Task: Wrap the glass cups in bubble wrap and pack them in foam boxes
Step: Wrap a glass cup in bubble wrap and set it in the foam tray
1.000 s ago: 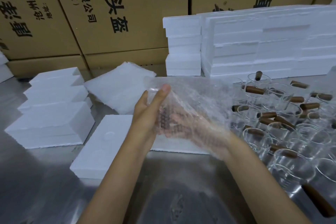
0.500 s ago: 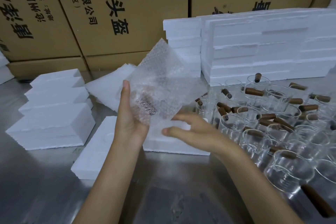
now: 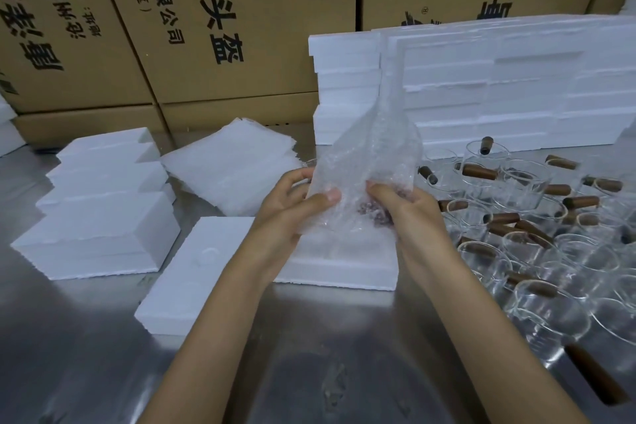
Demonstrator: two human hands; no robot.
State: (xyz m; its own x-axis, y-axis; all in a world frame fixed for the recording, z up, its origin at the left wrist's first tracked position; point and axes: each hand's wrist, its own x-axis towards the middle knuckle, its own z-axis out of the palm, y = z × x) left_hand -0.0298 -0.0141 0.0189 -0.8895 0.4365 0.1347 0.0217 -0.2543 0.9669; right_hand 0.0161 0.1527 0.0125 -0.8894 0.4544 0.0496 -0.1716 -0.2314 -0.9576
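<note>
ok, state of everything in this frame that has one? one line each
left hand: grips the bubble wrap, thumb on top
right hand: grips the bubble wrap
bubble wrap: held up off the table, bunched round something dark
unwrapped glass cups: bare, crowded on the table at right
foam box: on the table, under the hands
bubble wrap stack: flat, untouched

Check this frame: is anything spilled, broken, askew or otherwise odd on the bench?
Nothing looks damaged or spilled. Both hands, left hand and right hand, grip a clear bubble-wrap bundle above the white foam box. The clear glass cups with brown wooden handles crowd together, handles pointing every way, but none looks broken.
</note>
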